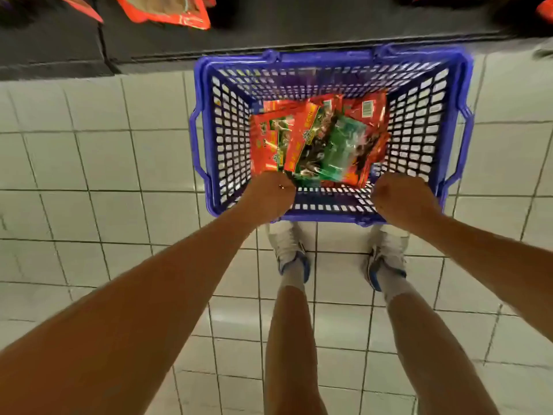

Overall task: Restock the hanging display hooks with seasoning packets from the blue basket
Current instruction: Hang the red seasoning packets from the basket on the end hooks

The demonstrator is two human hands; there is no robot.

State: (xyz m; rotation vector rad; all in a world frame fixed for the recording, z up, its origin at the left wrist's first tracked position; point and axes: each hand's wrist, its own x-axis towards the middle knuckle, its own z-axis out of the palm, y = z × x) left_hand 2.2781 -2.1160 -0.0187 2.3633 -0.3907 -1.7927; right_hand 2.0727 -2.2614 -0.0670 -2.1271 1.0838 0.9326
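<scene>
Seasoning packets (317, 139) fill the blue basket (454, 94) on the tiled floor (89, 163); left hand (269, 199) and right hand (402, 202) reach over its near rim, fingers hidden, grip impossible to tell

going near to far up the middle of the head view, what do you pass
shoes → near wall of the basket → seasoning packets → far wall of the basket → dark shelf base → hanging packet at the top edge
</scene>
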